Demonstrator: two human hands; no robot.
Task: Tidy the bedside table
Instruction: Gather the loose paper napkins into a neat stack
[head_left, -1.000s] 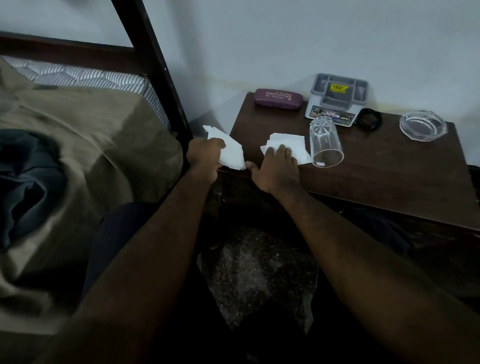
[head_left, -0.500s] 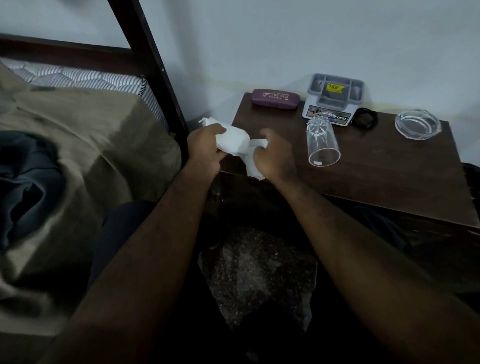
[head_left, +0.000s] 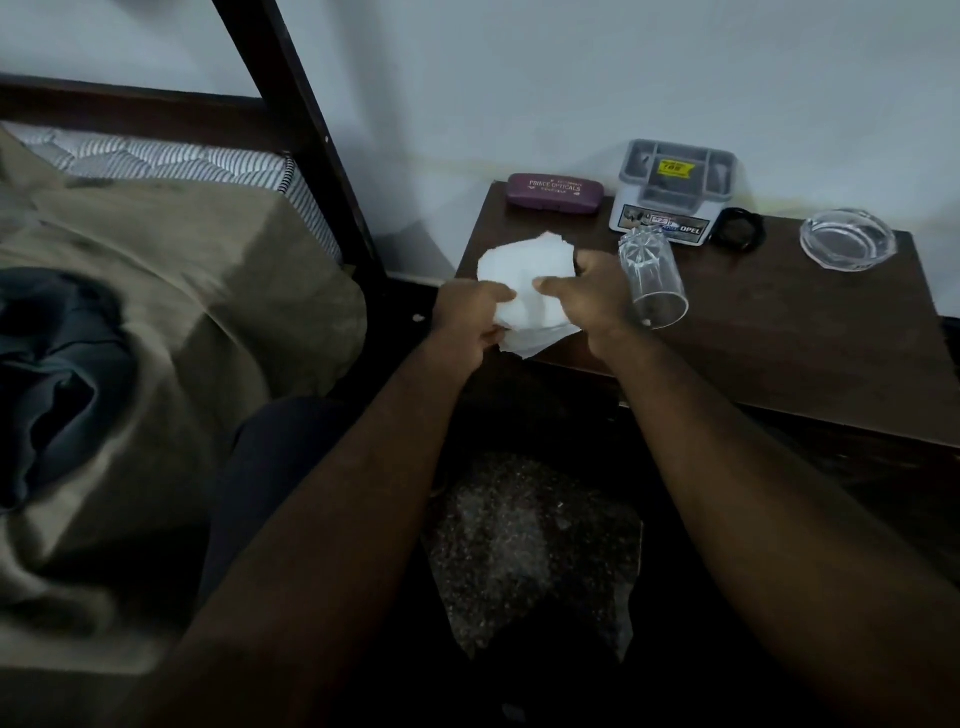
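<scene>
Fingers (head_left: 555, 283) of left hand (head_left: 467, 323) and right hand (head_left: 597, 297) grip tissues (head_left: 524, 260) — crumpled, apparently.

free: table (head_left: 805, 338) front-right | obstacle: tipped glass (head_left: 652, 280) mid-table, bedpost (head_left: 311, 156) left

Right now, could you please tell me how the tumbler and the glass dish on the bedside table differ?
The tumbler lies tipped on its side; the glass dish sits upright. The tumbler is tall and narrow, the glass dish low and wide. Both are clear glass.
</scene>
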